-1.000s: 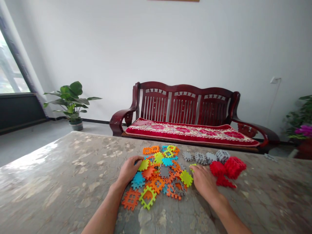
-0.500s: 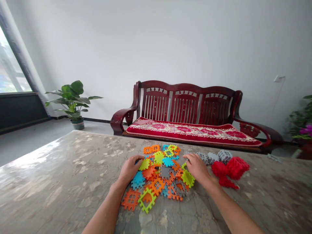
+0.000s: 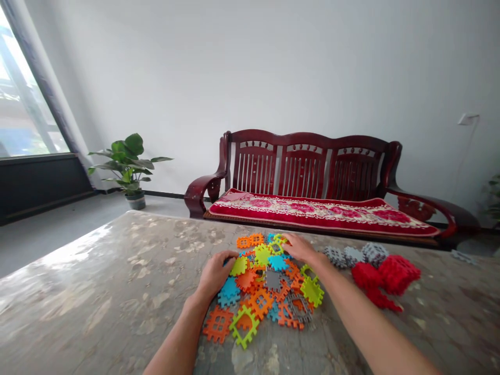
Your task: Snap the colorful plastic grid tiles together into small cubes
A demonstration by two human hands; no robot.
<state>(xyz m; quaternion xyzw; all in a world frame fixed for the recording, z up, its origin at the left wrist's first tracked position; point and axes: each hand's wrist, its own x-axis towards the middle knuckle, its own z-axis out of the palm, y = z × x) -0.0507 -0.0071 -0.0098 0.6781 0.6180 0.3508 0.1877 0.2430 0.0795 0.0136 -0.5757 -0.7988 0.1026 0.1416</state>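
A heap of flat interlocking plastic tiles (image 3: pixel 269 284) in orange, green, blue and grey lies on the marbled table (image 3: pixel 117 291). My left hand (image 3: pixel 214 273) rests at the heap's left edge, fingers curled over a green tile (image 3: pixel 238 266). My right hand (image 3: pixel 299 247) reaches across to the far side of the heap, fingers bent down onto tiles there; what they pinch is hidden. Red tile blocks (image 3: pixel 386 276) and grey tile blocks (image 3: pixel 353 255) stand to the right of the heap.
A dark wooden bench (image 3: pixel 324 177) with a red floral cushion stands behind the table. A potted plant (image 3: pixel 130 161) sits on the floor by the window at left. One grey tile (image 3: pixel 463 256) lies alone at the table's far right.
My right hand has moved from the heap's right edge, beside the red blocks, up and left to its far side. My left hand has stayed put. The view has shifted slightly left.
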